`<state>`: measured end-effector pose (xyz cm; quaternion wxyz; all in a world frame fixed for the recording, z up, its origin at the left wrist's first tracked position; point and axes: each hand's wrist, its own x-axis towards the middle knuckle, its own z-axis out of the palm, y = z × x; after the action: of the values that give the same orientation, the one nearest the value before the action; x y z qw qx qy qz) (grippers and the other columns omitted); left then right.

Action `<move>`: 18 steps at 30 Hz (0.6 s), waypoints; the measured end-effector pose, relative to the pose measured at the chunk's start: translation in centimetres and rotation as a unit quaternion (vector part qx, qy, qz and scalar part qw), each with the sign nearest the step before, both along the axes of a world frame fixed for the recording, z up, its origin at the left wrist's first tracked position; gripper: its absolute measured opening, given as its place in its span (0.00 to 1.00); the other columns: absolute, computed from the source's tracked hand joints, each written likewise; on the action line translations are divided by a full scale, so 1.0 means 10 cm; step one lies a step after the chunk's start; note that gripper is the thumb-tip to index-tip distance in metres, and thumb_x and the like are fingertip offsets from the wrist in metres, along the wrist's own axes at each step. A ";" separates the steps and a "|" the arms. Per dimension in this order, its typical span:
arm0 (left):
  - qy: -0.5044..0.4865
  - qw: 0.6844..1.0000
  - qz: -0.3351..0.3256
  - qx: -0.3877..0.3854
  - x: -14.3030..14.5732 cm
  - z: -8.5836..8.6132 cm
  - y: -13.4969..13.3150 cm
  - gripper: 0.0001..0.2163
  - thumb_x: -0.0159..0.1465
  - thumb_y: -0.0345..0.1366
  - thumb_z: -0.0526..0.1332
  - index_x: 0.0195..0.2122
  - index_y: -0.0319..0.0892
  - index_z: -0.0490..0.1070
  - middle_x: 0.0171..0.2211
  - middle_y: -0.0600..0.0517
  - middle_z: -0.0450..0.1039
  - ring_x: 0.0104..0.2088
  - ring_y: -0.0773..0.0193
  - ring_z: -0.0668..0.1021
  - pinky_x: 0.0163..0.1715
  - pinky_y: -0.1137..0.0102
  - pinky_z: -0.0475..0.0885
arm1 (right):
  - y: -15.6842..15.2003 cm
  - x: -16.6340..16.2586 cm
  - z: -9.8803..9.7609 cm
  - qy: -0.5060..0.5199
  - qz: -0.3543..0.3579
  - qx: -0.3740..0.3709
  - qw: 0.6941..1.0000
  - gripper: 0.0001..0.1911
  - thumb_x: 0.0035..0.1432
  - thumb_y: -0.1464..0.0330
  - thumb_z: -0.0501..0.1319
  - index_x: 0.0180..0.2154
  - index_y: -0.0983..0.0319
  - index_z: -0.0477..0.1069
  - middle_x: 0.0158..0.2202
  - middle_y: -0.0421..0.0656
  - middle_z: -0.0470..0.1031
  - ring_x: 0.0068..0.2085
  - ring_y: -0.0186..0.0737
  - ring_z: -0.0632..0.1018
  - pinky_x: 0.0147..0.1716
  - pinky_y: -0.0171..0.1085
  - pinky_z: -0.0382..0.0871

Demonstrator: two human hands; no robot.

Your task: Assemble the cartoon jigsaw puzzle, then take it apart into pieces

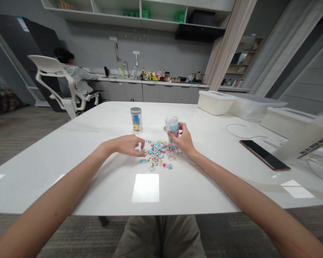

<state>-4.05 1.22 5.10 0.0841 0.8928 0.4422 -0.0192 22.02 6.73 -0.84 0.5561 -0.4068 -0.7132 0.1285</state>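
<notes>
A loose heap of small colourful jigsaw puzzle pieces (158, 154) lies on the white table. My right hand (185, 139) is wrapped round a clear jar (172, 125) with a printed wrap, held upright just behind the heap. A silvery round lid (165, 129) shows partly behind that jar. My left hand (130, 145) rests at the left edge of the heap, fingers curved and apart, with nothing seen in them. Behind it stands a second jar (136, 120) with a grey lid on and a colourful printed wrap.
On the right of the table (97, 123) lie a phone (263, 154) and a white cable (239, 136). Lidded storage boxes (216, 104) line the far right side. Beyond the table, a person (76, 77) sits by a white chair (50, 66) at a kitchen counter (161, 91).
</notes>
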 end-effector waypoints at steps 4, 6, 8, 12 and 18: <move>0.000 1.000 -0.006 0.015 0.03 -0.03 0.00 0.15 0.60 0.49 0.57 0.31 0.42 0.71 0.22 0.53 0.68 0.23 0.64 0.69 0.25 0.71 0.56 | -0.02 -0.01 0.01 -0.002 0.007 0.003 1.000 0.24 0.49 0.59 0.66 0.46 0.60 0.62 0.41 0.48 0.73 0.40 0.47 0.74 0.42 0.47 0.69; 0.006 1.000 -0.015 0.022 0.04 -0.07 0.03 0.13 0.62 0.44 0.53 0.27 0.42 0.68 0.21 0.53 0.68 0.22 0.64 0.67 0.25 0.70 0.54 | -0.02 -0.01 0.01 0.001 0.005 0.002 1.000 0.25 0.49 0.59 0.66 0.46 0.59 0.62 0.41 0.48 0.73 0.40 0.47 0.74 0.42 0.46 0.69; 0.014 0.999 -0.031 0.027 0.05 -0.12 0.06 0.11 0.61 0.38 0.51 0.24 0.42 0.65 0.20 0.52 0.67 0.21 0.64 0.66 0.24 0.69 0.53 | -0.01 -0.01 0.01 0.003 0.003 -0.004 1.000 0.25 0.48 0.59 0.67 0.45 0.59 0.62 0.41 0.48 0.73 0.40 0.47 0.74 0.41 0.46 0.69; -0.020 0.997 -0.062 0.041 0.07 -0.21 0.14 0.09 0.56 0.32 0.49 0.19 0.43 0.60 0.18 0.51 0.64 0.21 0.63 0.65 0.24 0.66 0.52 | 0.00 0.00 0.00 0.004 0.011 -0.019 1.000 0.25 0.48 0.59 0.67 0.45 0.59 0.62 0.42 0.47 0.73 0.40 0.46 0.74 0.41 0.45 0.69; -0.069 0.995 -0.068 0.032 0.09 -0.25 0.15 0.09 0.55 0.33 0.49 0.18 0.43 0.54 0.16 0.53 0.59 0.19 0.64 0.62 0.25 0.66 0.52 | 0.01 0.01 -0.02 0.006 0.006 -0.018 1.000 0.26 0.48 0.57 0.67 0.45 0.59 0.62 0.42 0.47 0.74 0.39 0.45 0.74 0.39 0.44 0.69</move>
<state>-3.19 2.71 2.62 0.0840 0.9221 0.3741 0.0512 22.09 6.84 -0.99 0.5519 -0.4120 -0.7100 0.1468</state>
